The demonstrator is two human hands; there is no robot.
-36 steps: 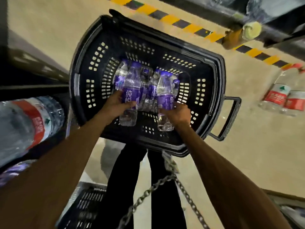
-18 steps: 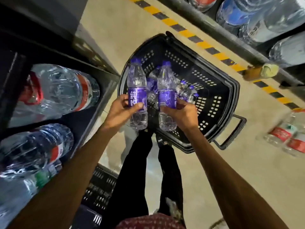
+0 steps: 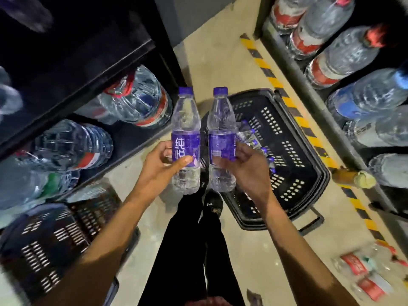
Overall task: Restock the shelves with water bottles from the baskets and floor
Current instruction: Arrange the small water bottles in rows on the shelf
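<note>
My left hand (image 3: 160,165) grips a purple-labelled water bottle (image 3: 186,129) upright around its label. My right hand (image 3: 245,171) grips a second purple-labelled bottle (image 3: 221,127) the same way, close beside the first. Both bottles are held above the floor, over the near edge of a black plastic basket (image 3: 293,164). Several more small purple-capped bottles (image 3: 254,142) lie inside that basket, partly hidden by my right hand.
A dark shelf unit (image 3: 123,69) on the left holds large water jugs (image 3: 136,100). Shelves on the right carry red-labelled bottles (image 3: 340,60) and blue-labelled ones. Another black basket (image 3: 57,239) sits at lower left. Red-labelled bottles (image 3: 364,274) lie on the floor at lower right. Yellow-black tape (image 3: 298,120) marks the floor.
Both hands have lifted their purple bottles up out of the basket. The view has risen and swung, so the shelves on both sides now show.
</note>
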